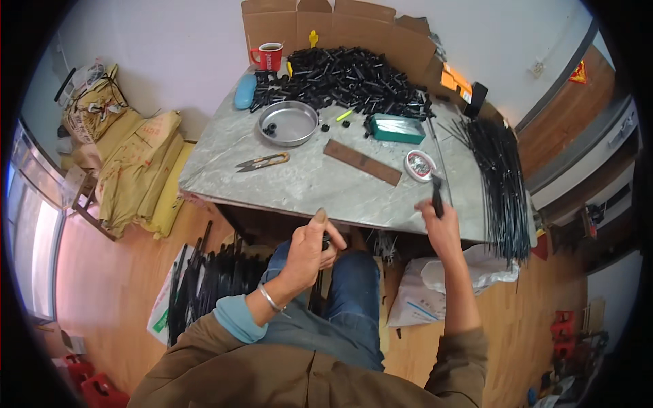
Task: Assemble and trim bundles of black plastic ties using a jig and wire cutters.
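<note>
My left hand (306,253) is in front of the table's near edge, above my lap. Its fingers curl round a small black piece (326,241), mostly hidden by them. Over the near right part of the tabletop, my right hand (442,226) grips an upright black, handle-like piece (437,194); its exact kind does not show. Just beyond that piece stands a small round white dish (410,173) with a red edge inside. A flat brown bar (362,162) lies slantwise on the grey table (292,187). Left of it are thread snips (264,162) and a round metal pan (288,141) with small black parts.
Heaped black parts (354,78) fill the table's back, before a cardboard screen (367,27). A red mug (267,58) and green box (398,129) stand nearby. Long black strips (500,183) overhang the right edge. More strips (231,279) and a white sack (416,289) flank my legs.
</note>
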The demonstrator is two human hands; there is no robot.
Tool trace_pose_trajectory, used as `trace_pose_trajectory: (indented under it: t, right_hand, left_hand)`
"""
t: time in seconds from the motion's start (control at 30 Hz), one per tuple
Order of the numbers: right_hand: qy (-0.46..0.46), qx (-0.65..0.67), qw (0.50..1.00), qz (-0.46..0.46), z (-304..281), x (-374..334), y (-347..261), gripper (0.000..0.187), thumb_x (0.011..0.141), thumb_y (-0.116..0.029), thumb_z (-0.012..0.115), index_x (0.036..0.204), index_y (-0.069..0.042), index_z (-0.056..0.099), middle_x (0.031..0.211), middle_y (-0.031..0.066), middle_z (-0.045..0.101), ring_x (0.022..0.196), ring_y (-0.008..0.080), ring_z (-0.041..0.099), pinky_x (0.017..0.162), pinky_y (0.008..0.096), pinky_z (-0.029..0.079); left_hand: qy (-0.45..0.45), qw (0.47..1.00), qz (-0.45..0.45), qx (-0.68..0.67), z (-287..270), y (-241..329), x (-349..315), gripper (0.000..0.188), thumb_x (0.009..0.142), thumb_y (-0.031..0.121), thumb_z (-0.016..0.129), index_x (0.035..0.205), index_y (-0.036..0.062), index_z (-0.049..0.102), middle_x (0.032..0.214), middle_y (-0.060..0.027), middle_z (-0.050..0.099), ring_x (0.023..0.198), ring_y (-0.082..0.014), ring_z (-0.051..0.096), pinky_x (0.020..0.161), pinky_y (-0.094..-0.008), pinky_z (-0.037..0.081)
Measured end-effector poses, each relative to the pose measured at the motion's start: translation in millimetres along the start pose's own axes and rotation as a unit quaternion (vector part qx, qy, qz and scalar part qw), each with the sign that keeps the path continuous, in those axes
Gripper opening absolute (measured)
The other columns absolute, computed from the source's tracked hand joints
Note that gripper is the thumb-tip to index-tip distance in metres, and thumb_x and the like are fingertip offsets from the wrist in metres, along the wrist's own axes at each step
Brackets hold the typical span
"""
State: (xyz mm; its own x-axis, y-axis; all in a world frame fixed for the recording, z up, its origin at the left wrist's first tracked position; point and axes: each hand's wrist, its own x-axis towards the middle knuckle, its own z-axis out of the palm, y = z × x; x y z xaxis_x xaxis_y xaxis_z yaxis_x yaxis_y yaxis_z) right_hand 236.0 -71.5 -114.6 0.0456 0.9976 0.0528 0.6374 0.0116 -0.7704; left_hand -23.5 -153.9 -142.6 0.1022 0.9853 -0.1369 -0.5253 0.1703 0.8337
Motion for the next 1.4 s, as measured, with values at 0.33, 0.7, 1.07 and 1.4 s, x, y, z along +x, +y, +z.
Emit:
trace_pose_trajectory:
  t: [0.33,0.7,1.07,1.4]
  right_hand:
    - [0.047,-0.383,0.919,-0.079,8,132,15,0.022,0.082,-0.024,0.063,0.092,-0.004,0.069,0.087,0.0208,0.066,0.085,0.0394,0.063,0.074,0.0475,0.048]
    - [0.044,-0.398,0.915,-0.044,5,150,14,0.026,0.080,-0.025,0.065,0.091,-0.002,0.067,0.088,0.0208,0.067,0.086,0.0396,0.064,0.075,0.0489,0.049]
    - [0.005,-0.385,0.923,-0.017,4,145,6,0.026,0.080,-0.027,0.065,0.091,-0.004,0.069,0.088,0.0209,0.067,0.087,0.0392,0.063,0.076,0.0470,0.048]
    - [0.077,-0.313,0.947,-0.014,-3,151,8,0.025,0.083,-0.028,0.062,0.088,-0.003,0.067,0.088,0.0218,0.066,0.087,0.0405,0.062,0.075,0.0477,0.047]
  left_hand:
    - [0.037,0.999,0.003,-0.006,-32,-4,20,0.063,0.101,0.049,0.032,0.071,-0.0027,0.052,0.043,-0.0005,0.029,0.037,-0.0092,0.027,0.037,-0.0246,0.025]
    - [0.032,0.999,-0.021,-0.026,-40,-7,39,0.064,0.100,0.051,0.033,0.071,-0.0023,0.053,0.045,-0.0010,0.031,0.039,-0.0089,0.030,0.039,-0.0245,0.027]
    - [0.019,0.999,-0.028,-0.025,-33,-8,37,0.062,0.101,0.048,0.033,0.073,-0.0025,0.054,0.046,-0.0009,0.032,0.040,-0.0086,0.029,0.040,-0.0247,0.027]
    - [-0.060,0.998,-0.023,-0.019,-26,-7,29,0.063,0.101,0.051,0.030,0.082,-0.0040,0.056,0.050,-0.0016,0.035,0.045,-0.0089,0.032,0.044,-0.0248,0.030]
